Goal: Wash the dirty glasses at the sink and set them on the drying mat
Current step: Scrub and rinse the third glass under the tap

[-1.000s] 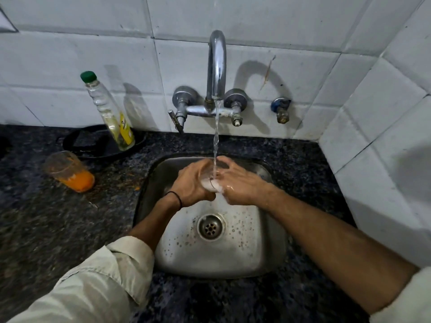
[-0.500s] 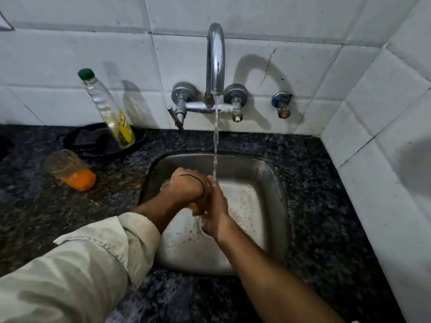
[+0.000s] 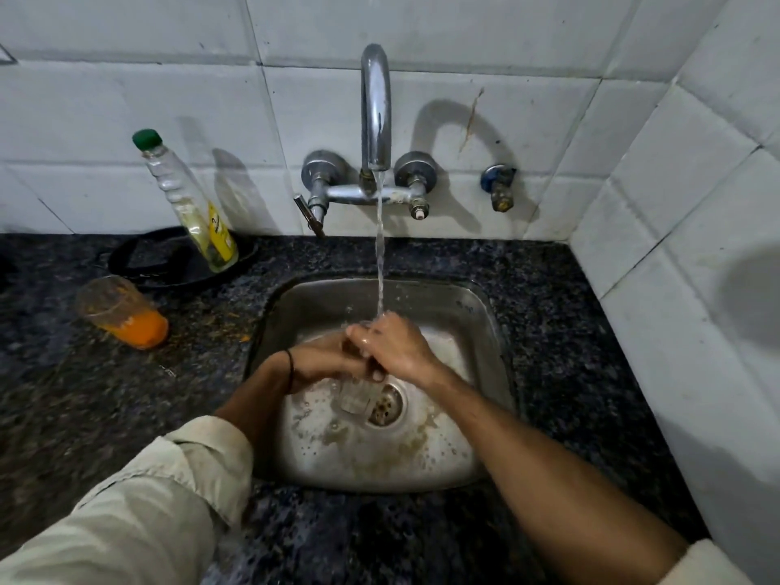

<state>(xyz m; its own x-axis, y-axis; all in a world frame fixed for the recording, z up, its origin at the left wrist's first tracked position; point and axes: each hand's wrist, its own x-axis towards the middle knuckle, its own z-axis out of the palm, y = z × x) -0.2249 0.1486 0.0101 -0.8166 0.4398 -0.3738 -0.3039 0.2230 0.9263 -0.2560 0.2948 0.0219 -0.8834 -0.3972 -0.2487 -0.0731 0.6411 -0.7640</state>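
**Glass held in both hands under the running water**

The clear glass (image 3: 356, 396) is over the sink (image 3: 485, 314), closed between the two hands. The left hand (image 3: 325, 361) wraps it from the left side. The right hand (image 3: 394, 346) lies over it from above, with the fingers curled on it. Only one end of the glass shows, below the hands and just above the drain (image 3: 386, 405). Its long axis runs from the water stream (image 3: 380, 263) down toward the drain. I cannot tell if this end is the mouth or the base.

The stream from the tap (image 3: 375, 107) falls on the right hand, not into the glass. In my judgement, rinsing the inside needs the open end turned up under the water.

A second glass (image 3: 122, 312) with orange rests waits on the table (image 3: 84, 415), left of the sink and nearer to the left hand. Behind it a bottle (image 3: 190, 204) leans in a dark round tray (image 3: 139, 255). I cannot make out a drying mat.
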